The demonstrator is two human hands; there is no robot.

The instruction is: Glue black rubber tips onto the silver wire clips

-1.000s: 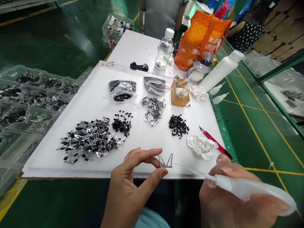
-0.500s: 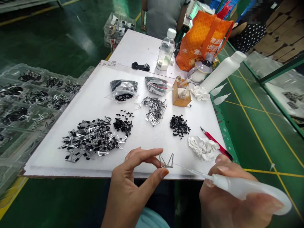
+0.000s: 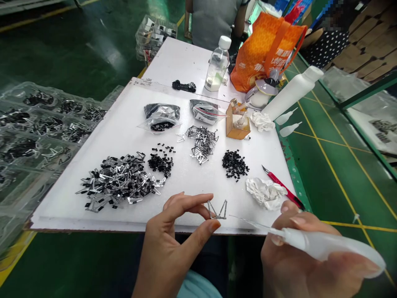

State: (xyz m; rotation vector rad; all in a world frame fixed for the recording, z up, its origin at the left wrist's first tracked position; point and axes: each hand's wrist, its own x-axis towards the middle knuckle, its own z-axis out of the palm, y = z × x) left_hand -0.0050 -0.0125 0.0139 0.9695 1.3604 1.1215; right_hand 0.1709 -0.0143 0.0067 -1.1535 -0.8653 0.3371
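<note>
The left grip pinches a metal clip up high so the thin tip of a squeeze bottle, tight in the right grip, can reach it.

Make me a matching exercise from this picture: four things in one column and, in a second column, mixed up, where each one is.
Things:
1. small metal piece
2. white squeeze bottle with a needle tip
3. red craft knife
4. orange bag

Places:
A. beside the clear bottle at the far end of the table
B. held in the right hand
C. lying beside the crumpled tissue
D. pinched in the left hand

Pairs: 1-D, 2-B, 3-C, 4-A
</note>
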